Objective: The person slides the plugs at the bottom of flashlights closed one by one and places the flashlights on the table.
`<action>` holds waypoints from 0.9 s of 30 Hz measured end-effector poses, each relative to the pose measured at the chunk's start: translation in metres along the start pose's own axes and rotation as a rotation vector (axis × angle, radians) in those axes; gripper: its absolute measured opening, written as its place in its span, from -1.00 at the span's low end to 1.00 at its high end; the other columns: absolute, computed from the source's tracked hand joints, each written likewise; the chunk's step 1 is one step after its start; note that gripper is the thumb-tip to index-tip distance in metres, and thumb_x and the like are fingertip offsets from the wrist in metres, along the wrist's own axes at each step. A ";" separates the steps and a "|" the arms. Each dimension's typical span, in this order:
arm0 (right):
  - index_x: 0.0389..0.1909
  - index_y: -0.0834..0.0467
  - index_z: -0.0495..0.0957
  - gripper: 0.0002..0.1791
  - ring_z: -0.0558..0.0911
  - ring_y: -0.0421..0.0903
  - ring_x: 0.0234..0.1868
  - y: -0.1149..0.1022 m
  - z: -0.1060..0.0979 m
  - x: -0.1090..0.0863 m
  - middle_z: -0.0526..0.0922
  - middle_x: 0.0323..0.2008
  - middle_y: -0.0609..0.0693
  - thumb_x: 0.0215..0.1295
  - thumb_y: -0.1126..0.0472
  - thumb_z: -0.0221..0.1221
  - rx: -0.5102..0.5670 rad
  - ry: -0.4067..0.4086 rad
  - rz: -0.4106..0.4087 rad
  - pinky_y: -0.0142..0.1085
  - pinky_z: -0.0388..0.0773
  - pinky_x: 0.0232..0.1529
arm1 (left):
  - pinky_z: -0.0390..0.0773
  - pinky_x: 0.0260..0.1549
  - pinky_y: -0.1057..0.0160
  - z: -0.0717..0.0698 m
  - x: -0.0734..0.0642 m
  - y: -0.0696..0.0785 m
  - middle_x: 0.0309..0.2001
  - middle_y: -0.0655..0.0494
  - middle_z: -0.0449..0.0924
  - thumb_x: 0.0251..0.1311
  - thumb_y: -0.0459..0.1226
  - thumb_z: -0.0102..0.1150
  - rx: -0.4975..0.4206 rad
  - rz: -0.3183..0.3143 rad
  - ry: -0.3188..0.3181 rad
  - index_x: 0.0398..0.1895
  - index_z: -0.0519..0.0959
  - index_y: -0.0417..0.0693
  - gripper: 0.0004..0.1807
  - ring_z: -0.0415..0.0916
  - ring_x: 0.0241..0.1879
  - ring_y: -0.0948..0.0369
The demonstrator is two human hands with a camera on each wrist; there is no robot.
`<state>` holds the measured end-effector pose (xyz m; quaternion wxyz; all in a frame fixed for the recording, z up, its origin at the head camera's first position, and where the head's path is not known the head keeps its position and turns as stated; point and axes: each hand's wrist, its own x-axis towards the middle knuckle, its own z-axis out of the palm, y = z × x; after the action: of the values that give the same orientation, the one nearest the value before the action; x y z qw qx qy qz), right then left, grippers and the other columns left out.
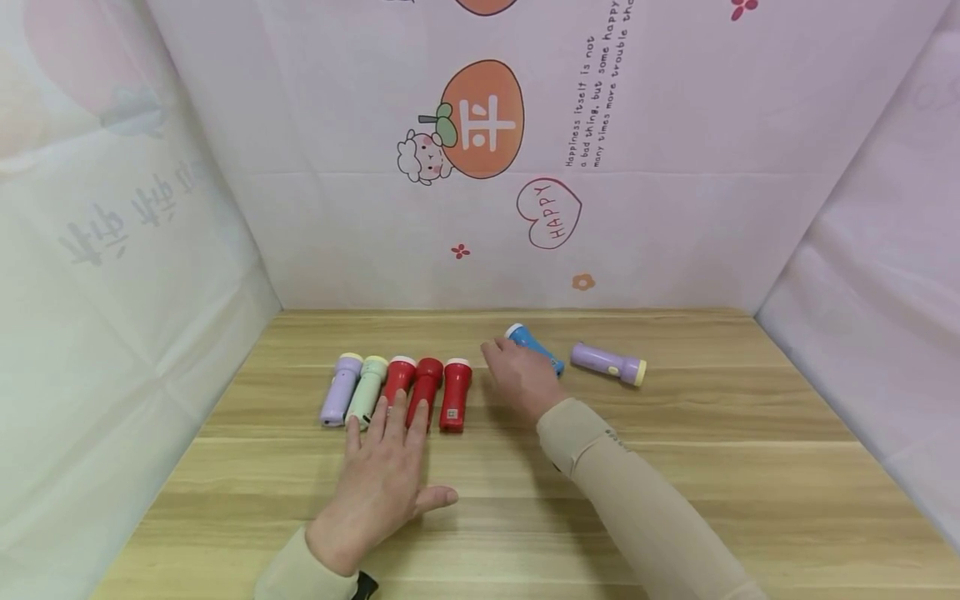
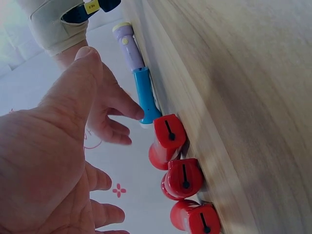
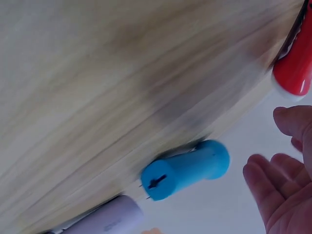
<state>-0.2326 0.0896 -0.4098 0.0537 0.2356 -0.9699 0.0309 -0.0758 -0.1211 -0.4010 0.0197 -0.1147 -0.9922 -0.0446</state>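
Observation:
A row of flashlights lies on the wooden table: a purple one [image 1: 341,392], a pale green one [image 1: 367,390] and three red ones, the rightmost red flashlight [image 1: 455,393] slightly apart. My left hand [image 1: 382,483] is spread over the near ends of the row, thumb out to the right; whether its fingertips touch them cannot be told. My right hand [image 1: 523,379] is beside a blue flashlight [image 1: 534,340], partly covering it in the head view. In the right wrist view a gap shows between the blue flashlight [image 3: 187,168] and the loosely bent fingers, which hold nothing.
Another purple flashlight [image 1: 600,359] with a yellow head lies right of the blue one. Behind the table [image 1: 675,483] hangs a printed white cloth [image 1: 337,242], with more cloth along both sides.

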 end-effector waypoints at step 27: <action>0.24 0.39 0.47 -0.48 0.64 0.28 0.10 0.052 0.016 0.005 0.62 0.11 0.31 0.45 0.11 0.22 0.025 0.021 0.210 0.16 0.59 0.17 | -0.03 0.43 -0.56 0.000 -0.001 -0.004 0.64 -0.31 0.00 -0.02 0.50 0.30 0.013 0.008 -0.007 0.64 0.14 -0.15 0.33 -0.03 0.59 -0.34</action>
<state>-0.2624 0.1318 -0.4272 0.0576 0.1331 -0.9881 0.0508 -0.0757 -0.1248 -0.4010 0.0170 -0.1187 -0.9921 -0.0378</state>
